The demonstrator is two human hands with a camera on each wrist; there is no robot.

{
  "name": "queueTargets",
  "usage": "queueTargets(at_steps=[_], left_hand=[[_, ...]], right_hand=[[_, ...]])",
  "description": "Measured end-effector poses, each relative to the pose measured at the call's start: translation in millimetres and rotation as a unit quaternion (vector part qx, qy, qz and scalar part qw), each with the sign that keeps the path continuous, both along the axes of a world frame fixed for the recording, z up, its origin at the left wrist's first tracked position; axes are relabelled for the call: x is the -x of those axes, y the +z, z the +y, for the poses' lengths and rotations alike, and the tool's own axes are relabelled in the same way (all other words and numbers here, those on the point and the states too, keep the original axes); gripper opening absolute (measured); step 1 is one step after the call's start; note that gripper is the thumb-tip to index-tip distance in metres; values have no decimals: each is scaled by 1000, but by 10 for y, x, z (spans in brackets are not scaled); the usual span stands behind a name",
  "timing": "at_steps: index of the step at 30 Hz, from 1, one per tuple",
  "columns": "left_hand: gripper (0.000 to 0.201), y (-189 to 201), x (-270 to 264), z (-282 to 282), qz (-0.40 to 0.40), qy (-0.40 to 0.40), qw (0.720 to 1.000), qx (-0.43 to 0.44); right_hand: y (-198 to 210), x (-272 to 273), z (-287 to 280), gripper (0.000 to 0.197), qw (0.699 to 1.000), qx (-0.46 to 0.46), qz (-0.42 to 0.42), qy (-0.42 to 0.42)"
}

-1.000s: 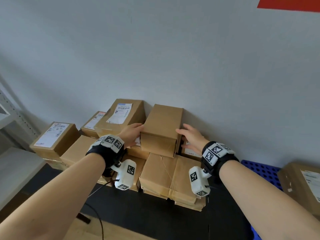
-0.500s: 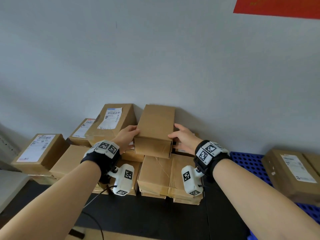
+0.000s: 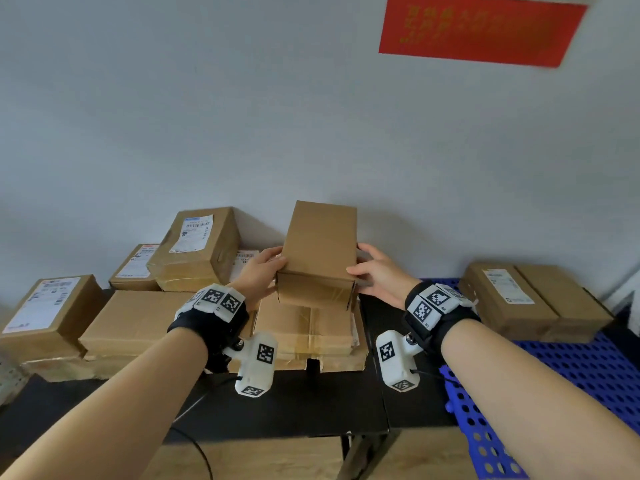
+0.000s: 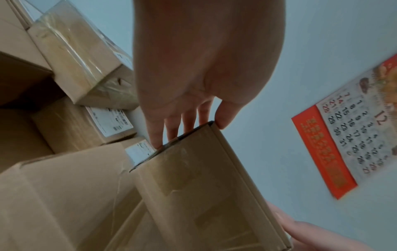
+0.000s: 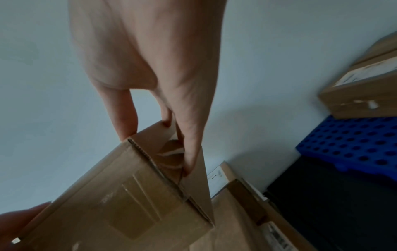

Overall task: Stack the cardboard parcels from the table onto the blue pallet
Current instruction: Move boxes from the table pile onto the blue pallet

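Observation:
A plain brown cardboard parcel (image 3: 320, 244) is held just above the stack on the black table (image 3: 294, 403). My left hand (image 3: 266, 271) grips its left side, thumb on the top edge and fingers (image 4: 171, 125) down the side. My right hand (image 3: 370, 271) grips the right side, thumb on top and fingers (image 5: 189, 152) in the end flap. The same parcel (image 4: 193, 186) fills the lower part of the left wrist view. The blue pallet (image 3: 588, 368) lies to the right, with two parcels (image 3: 533, 299) on its far end.
Several more parcels sit on the table: a flat one (image 3: 308, 327) right under the held parcel, a labelled one (image 3: 197, 247) behind left, a wide one (image 3: 138, 320) and another labelled one (image 3: 45, 306) at far left. A red calendar (image 3: 478, 29) hangs on the wall.
Both hands have closed on the plain parcel and raised it off the stack. The view has swung right, showing more of the pallet.

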State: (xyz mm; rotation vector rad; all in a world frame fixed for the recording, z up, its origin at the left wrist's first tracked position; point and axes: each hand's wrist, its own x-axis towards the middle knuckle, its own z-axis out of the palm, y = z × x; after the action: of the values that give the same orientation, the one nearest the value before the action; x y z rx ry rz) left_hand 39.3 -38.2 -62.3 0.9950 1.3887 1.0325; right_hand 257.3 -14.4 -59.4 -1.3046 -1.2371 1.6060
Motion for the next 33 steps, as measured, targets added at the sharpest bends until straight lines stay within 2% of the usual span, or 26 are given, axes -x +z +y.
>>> queueTargets(at_steps=[3, 11, 16, 25, 28, 33], left_hand=[[37, -23, -209, -134, -14, -38, 999, -4], [50, -167, -925, -426, -37, -136, 990, -9], [55, -291, -1453, -443, -45, -161, 986, -22], [55, -725, -2414, -188, -40, -150, 988, 13], [61, -951, -2745, -50, -37, -132, 990, 35], [59, -1306, -3172, 42, -50, -77, 993, 74]], right_hand=[[17, -261, -232, 65, 1000, -3, 3, -21], [-107, -1043, -790, 62, 995, 0, 0, -99], [-228, -1555, -901, 67, 992, 0, -27, -125], [-615, -2530, -552, 68, 994, 35, -31, -100], [-777, -2856, -348, 70, 994, 54, -48, -84], [-1207, -3236, -13, 74, 992, 84, -79, -46]])
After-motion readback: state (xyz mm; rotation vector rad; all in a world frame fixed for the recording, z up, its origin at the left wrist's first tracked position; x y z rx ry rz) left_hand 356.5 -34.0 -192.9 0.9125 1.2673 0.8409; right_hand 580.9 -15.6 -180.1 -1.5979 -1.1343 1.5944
